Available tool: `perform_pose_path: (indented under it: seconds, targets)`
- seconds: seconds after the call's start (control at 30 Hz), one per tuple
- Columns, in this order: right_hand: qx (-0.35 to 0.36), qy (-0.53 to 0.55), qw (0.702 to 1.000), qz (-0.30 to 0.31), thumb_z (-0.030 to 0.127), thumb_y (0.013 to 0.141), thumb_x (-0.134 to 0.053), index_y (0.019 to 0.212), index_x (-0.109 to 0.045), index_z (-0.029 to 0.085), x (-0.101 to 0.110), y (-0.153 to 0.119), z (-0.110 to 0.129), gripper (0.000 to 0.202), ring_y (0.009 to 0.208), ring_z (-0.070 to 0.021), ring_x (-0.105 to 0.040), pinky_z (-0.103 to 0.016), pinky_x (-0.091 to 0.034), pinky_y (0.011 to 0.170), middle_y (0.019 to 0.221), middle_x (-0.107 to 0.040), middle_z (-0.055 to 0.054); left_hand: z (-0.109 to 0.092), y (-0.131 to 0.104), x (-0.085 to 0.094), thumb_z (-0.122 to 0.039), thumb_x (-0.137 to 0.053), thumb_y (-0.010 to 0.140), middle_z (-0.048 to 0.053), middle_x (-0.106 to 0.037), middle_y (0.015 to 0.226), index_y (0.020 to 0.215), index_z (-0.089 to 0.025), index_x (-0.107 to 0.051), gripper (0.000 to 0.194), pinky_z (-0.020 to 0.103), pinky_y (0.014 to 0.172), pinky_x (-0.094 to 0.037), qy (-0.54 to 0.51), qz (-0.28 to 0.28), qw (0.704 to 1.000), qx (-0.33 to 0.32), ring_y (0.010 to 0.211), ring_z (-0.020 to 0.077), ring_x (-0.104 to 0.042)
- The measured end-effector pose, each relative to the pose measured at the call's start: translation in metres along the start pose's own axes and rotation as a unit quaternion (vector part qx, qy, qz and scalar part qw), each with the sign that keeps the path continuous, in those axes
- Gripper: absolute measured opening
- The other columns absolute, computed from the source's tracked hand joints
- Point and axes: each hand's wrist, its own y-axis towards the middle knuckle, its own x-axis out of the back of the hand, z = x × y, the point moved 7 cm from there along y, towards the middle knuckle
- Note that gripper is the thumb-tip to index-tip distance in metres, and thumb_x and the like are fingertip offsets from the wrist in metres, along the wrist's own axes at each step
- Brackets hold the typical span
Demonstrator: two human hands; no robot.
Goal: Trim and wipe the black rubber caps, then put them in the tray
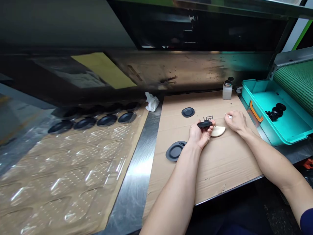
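Brown cardboard sheet (220, 166): lies flat beneath both hands.
Left hand (201, 135): forearm reaching up from the bottom edge, palm turned upward, fingers curled closed around a rounded black plastic piece (204, 124).
Right hand (237, 121): forearm slanting in from lower right, fingers bunched tight in a pinch on a small white object (229, 116).
Cream half-round pad (218, 132): on the cardboard, between the hands.
Black piece: in the left hand, near the pad.
White object: mostly hidden by fingers.
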Motion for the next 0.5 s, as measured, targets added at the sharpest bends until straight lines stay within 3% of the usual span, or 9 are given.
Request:
perform_pose_path:
  seconds: [0.17, 0.27, 0.33, 0.4, 0.47, 0.5]
  targets:
    - [-0.014, -0.012, 1.0, 0.007, 0.039, 0.095, -0.053, 0.097, -0.079, 0.025, -0.003, 0.0, -0.002, 0.03, 0.093, -0.0223, -0.07, -0.028, -0.041, 0.074, 0.1, -0.079, -0.006, 0.001, 0.0, -0.004, -0.039, -0.021, 0.108, 0.012, -0.067, 0.075, 0.108, -0.005, -0.061, 0.052, 0.017, 0.042, -0.047, 0.053, 0.022, 0.998, -0.034, 0.048, 0.0099, -0.056]
    - [-0.02, -0.011, 1.0, 0.007, 0.04, 0.095, -0.053, 0.097, -0.079, 0.025, -0.003, 0.0, -0.004, 0.03, 0.093, -0.0223, -0.07, -0.028, -0.042, 0.074, 0.1, -0.079, -0.006, -0.011, -0.006, -0.009, -0.048, -0.05, 0.101, 0.011, -0.071, 0.088, 0.11, -0.012, -0.058, 0.037, 0.021, 0.056, -0.053, 0.173, 0.031, 0.964, -0.202, 0.065, 0.0135, -0.067]
    - [-0.026, -0.005, 1.0, 0.014, 0.041, 0.096, -0.053, 0.097, -0.08, 0.026, -0.004, 0.001, -0.005, 0.031, 0.094, -0.0221, -0.07, -0.028, -0.043, 0.074, 0.1, -0.079, -0.006, -0.021, -0.02, -0.014, -0.044, -0.079, 0.082, 0.009, -0.073, 0.102, 0.119, -0.019, -0.054, 0.052, 0.025, 0.07, -0.056, 0.288, 0.017, 0.885, -0.365, 0.085, 0.018, -0.072]
    - [-0.031, -0.001, 0.999, 0.017, 0.042, 0.096, -0.053, 0.1, -0.08, 0.026, -0.006, 0.001, -0.006, 0.031, 0.095, -0.0222, -0.07, -0.028, -0.043, 0.075, 0.102, -0.079, -0.005, -0.024, -0.036, -0.021, -0.036, -0.092, 0.066, 0.01, -0.072, 0.115, 0.123, -0.023, -0.053, 0.071, 0.033, 0.085, -0.056, 0.405, -0.007, 0.769, -0.494, 0.106, 0.0229, -0.07]
    - [-0.033, 0.003, 0.999, 0.016, 0.042, 0.095, -0.053, 0.102, -0.079, 0.027, -0.006, 0.001, -0.007, 0.032, 0.097, -0.0221, -0.07, -0.028, -0.043, 0.075, 0.103, -0.079, -0.005, -0.021, -0.047, -0.025, -0.033, -0.093, 0.065, 0.011, -0.069, 0.123, 0.121, -0.023, -0.056, 0.069, 0.04, 0.097, -0.053, 0.488, -0.029, 0.666, -0.563, 0.118, 0.0267, -0.065]
    - [-0.033, 0.004, 0.999, 0.015, 0.043, 0.096, -0.053, 0.103, -0.079, 0.027, -0.006, 0.001, -0.007, 0.032, 0.097, -0.022, -0.071, -0.028, -0.044, 0.076, 0.104, -0.079, -0.005, -0.02, -0.05, -0.026, -0.033, -0.092, 0.067, 0.012, -0.068, 0.124, 0.12, -0.023, -0.058, 0.064, 0.043, 0.1, -0.052, 0.511, -0.039, 0.635, -0.578, 0.12, 0.0277, -0.063]
